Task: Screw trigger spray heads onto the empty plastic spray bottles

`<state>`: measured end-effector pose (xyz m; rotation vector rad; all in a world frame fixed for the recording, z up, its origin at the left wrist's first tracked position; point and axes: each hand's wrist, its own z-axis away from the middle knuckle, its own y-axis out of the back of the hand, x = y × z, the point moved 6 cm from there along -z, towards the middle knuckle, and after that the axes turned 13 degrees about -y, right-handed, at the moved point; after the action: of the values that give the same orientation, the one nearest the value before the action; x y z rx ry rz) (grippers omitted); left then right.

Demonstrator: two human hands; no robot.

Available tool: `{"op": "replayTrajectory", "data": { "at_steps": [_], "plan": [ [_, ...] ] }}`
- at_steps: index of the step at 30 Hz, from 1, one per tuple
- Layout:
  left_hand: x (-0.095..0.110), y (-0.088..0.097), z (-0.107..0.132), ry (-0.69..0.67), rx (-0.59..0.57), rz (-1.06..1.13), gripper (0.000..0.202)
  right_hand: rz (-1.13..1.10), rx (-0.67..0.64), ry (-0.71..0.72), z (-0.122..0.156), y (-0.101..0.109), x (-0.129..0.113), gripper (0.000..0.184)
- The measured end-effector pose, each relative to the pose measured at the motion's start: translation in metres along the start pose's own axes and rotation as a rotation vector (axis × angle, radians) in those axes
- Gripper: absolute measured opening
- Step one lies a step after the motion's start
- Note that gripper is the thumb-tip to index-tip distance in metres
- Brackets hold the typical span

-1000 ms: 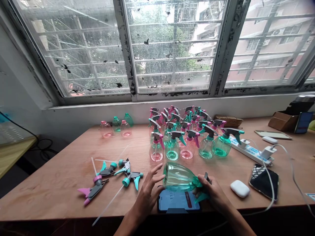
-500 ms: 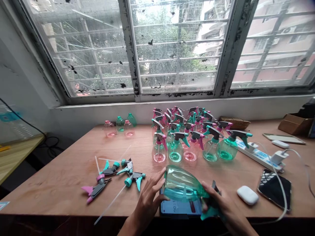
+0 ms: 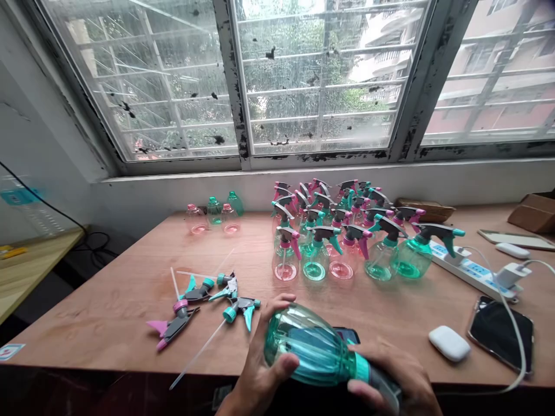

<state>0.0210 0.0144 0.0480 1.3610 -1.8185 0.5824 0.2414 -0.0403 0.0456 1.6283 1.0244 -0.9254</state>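
A clear green spray bottle (image 3: 310,346) lies tilted on its side between my hands at the table's front edge. My left hand (image 3: 264,352) is wrapped round its base end, thumb across the near side. At the neck, my right hand (image 3: 390,370) grips the teal collar and the grey sprayer head (image 3: 384,384); some of its fingers are hidden. Behind the bottle a phone (image 3: 349,335) is partly covered. To the left lie several loose trigger sprayers (image 3: 177,320) in grey with teal or pink, their thin tubes sticking out.
Finished-looking pink and green spray bottles (image 3: 314,263) stand grouped at the back. Several bottles without heads (image 3: 197,219) are at the back left. On the right are a power strip (image 3: 472,271), a white earbud case (image 3: 450,342), a dark phone (image 3: 500,332) and a white cable.
The green bottle has come nearer and lower, with its base turned left and its neck toward the lower right. Both hands have stayed on it. The view has shifted slightly.
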Motion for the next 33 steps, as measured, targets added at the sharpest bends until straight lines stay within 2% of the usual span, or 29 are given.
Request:
{"op": "replayTrajectory", "data": {
  "at_steps": [2, 5, 8, 12, 15, 18, 20, 23, 25, 29, 33],
  "plan": [
    [0.006, -0.003, 0.001, -0.131, 0.012, -0.045, 0.058, -0.077, -0.075, -0.166, -0.007, -0.001, 0.014, 0.023],
    [0.010, -0.006, 0.004, -0.263, -0.035, -0.154, 0.057, -0.243, -0.153, -0.355, -0.011, -0.004, 0.024, 0.031],
    [0.011, 0.002, 0.002, -0.323, -0.078, -0.261, 0.066, -0.292, -0.193, -0.418, -0.014, -0.010, 0.016, 0.035],
    [0.013, 0.011, -0.010, -0.344, -0.247, -0.521, 0.090, -0.186, -0.223, -0.450, -0.025, -0.014, -0.005, 0.041],
    [0.014, 0.017, -0.022, -0.349, -0.239, -0.734, 0.092, -0.041, -0.236, -0.374, -0.036, -0.007, -0.029, 0.052],
    [0.002, 0.026, -0.031, -0.214, -0.134, -0.827, 0.083, -0.022, -0.172, -0.238, -0.043, 0.006, -0.055, 0.075],
    [-0.010, 0.031, -0.032, -0.115, -0.085, -0.794, 0.077, -0.001, -0.168, -0.171, -0.044, 0.007, -0.066, 0.076],
    [-0.028, 0.034, -0.033, -0.017, -0.055, -0.697, 0.072, 0.051, -0.215, -0.066, -0.044, -0.007, -0.067, 0.072],
    [-0.038, 0.036, -0.033, 0.018, -0.057, -0.676, 0.071, 0.041, -0.200, 0.062, -0.047, -0.021, -0.065, 0.075],
    [-0.053, 0.040, -0.037, 0.046, -0.024, -0.720, 0.066, 0.085, -0.039, 0.289, -0.051, -0.045, -0.060, 0.072],
    [-0.058, 0.046, -0.039, 0.065, 0.022, -0.822, 0.062, 0.131, 0.141, 0.312, -0.045, -0.055, -0.065, 0.062]
  ]
}}
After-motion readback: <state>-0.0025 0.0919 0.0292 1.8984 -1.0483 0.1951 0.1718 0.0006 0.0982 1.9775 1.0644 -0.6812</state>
